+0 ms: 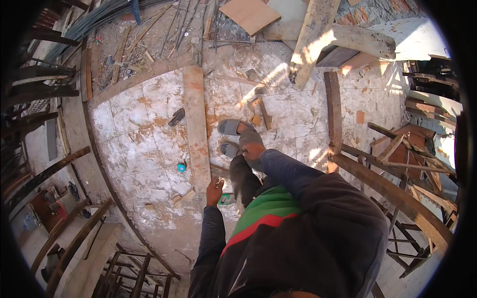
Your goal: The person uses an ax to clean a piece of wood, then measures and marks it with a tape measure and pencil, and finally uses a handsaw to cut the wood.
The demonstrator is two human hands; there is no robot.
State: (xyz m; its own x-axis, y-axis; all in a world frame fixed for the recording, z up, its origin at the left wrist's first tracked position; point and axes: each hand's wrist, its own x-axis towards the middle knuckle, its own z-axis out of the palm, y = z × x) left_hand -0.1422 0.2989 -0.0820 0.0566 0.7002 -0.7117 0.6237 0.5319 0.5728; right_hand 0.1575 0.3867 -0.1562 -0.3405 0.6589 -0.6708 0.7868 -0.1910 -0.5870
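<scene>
My left hand [214, 192] hangs beside the right edge of a long wooden plank [197, 114] on the floor. Its fingers are curled together; whether anything small is between them cannot be made out. Just right of this hand, partly hidden by it and my leg, is a green object [226, 199]. My right hand [253, 150] is by my grey trouser leg, its fingers mostly hidden. A small teal object [182, 167], like a tape measure, lies left of the plank. Farther up is a dark block-shaped tool [176, 117], its kind unclear.
Wood offcuts [265, 113] lie beyond my sandals [229, 127]. A wooden post [333, 107] and a long beam [397, 198] stand at the right. Rubble [139, 49], thin rods and boards [251, 16] cover the far side. Dark timber frames [54, 228] line the left.
</scene>
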